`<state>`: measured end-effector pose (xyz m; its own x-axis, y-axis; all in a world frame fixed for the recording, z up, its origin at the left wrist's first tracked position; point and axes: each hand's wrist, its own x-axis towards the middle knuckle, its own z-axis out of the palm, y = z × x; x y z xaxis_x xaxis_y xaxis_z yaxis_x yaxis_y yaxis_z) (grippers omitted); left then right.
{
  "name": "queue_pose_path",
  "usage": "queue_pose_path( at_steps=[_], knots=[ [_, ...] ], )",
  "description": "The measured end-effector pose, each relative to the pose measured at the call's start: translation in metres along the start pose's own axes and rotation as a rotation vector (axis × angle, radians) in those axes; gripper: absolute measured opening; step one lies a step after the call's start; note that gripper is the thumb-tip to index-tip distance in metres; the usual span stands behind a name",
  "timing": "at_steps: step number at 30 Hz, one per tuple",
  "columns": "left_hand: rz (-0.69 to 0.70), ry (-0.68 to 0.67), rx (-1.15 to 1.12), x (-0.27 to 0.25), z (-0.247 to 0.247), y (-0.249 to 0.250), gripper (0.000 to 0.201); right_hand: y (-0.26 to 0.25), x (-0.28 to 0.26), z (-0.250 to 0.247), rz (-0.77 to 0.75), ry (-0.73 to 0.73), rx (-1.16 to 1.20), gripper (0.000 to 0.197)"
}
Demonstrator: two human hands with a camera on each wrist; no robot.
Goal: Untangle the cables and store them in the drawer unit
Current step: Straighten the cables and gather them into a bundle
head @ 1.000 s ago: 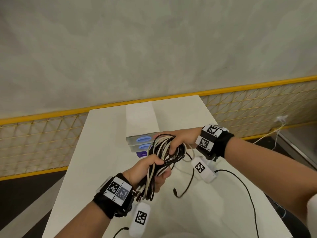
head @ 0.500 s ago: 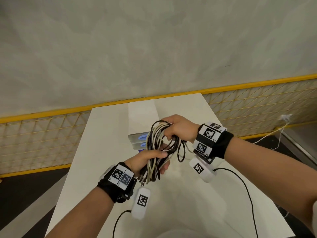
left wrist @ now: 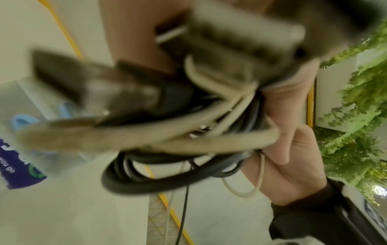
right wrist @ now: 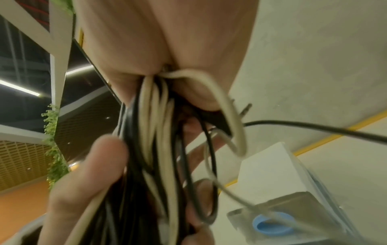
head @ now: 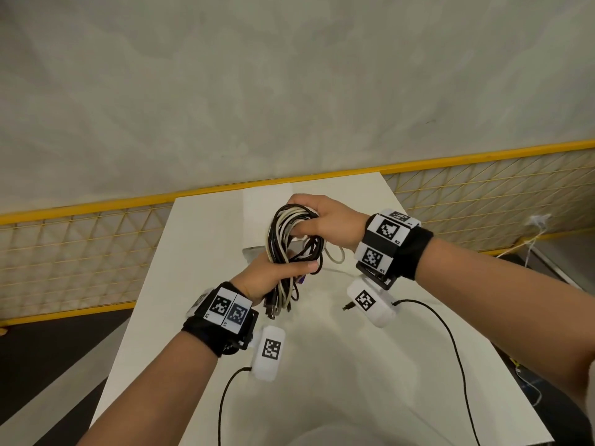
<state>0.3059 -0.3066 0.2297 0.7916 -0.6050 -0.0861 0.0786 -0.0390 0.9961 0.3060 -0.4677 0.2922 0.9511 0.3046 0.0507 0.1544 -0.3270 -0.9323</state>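
A tangled bundle of black and cream cables hangs in the air over the white table. My left hand grips its lower part, fingers curled round the strands, with plug ends dangling below the fist. My right hand grips the top loops of the cable bundle. The left wrist view shows the cable bundle blurred, close to the lens. The drawer unit, clear with blue handles, stands on the table behind the bundle and is mostly hidden in the head view.
A yellow-framed mesh fence runs behind the table below a grey wall. Black sensor leads trail from my wrist units across the near tabletop. A white cable lies on the floor at the right.
Both hands have lifted the bundle higher and farther from me. My right hand has risen to the top loops, stretching the bundle upward; it now covers most of the drawer unit.
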Motion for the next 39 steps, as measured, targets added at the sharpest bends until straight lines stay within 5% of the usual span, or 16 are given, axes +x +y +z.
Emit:
queue_pose_path(
  at_steps=[3, 8, 13, 16, 18, 22, 24, 27, 30, 36, 39],
  knots=[
    [0.059, 0.099, -0.015, 0.001, 0.005, 0.000, 0.043, -0.004, 0.003, 0.006, -0.025, 0.014, -0.084, 0.015],
    [0.084, 0.133, -0.034, 0.000, 0.013, -0.012, 0.046, -0.003, 0.007, 0.001, 0.070, -0.052, -0.527, 0.020],
    [-0.054, 0.075, -0.293, -0.006, 0.013, -0.013, 0.025, 0.004, 0.003, -0.012, 0.153, -0.186, -0.089, 0.047],
    [-0.122, 0.106, -0.521, -0.008, -0.004, -0.009, 0.022, 0.006, -0.007, -0.029, 0.039, 0.139, 0.137, 0.046],
    [-0.102, 0.151, -0.527, -0.008, -0.015, -0.009, 0.035, 0.011, -0.019, -0.034, 0.022, 0.305, 0.162, 0.038],
    [-0.114, 0.240, -0.543, -0.007, -0.014, -0.008, 0.022, 0.026, -0.035, 0.000, 0.057, 0.025, -0.014, 0.021],
    [-0.140, 0.246, -0.535, -0.007, -0.004, -0.005, 0.019, 0.033, -0.035, 0.026, 0.007, 0.073, 0.066, 0.006],
    [-0.154, 0.242, -0.576, -0.009, 0.006, 0.001, 0.025, 0.038, -0.039, 0.037, -0.027, 0.328, 0.202, 0.034],
    [-0.158, 0.214, -0.582, -0.010, 0.008, 0.005, 0.027, 0.036, -0.045, 0.033, 0.005, 0.313, 0.383, 0.043],
    [-0.184, 0.239, -0.525, -0.013, 0.005, -0.003, 0.026, 0.028, -0.045, -0.002, 0.072, 0.264, 0.565, 0.037],
    [-0.218, 0.293, -0.495, -0.012, 0.002, -0.009, 0.017, 0.029, -0.050, -0.021, 0.076, 0.226, 0.374, 0.018]
  ],
)
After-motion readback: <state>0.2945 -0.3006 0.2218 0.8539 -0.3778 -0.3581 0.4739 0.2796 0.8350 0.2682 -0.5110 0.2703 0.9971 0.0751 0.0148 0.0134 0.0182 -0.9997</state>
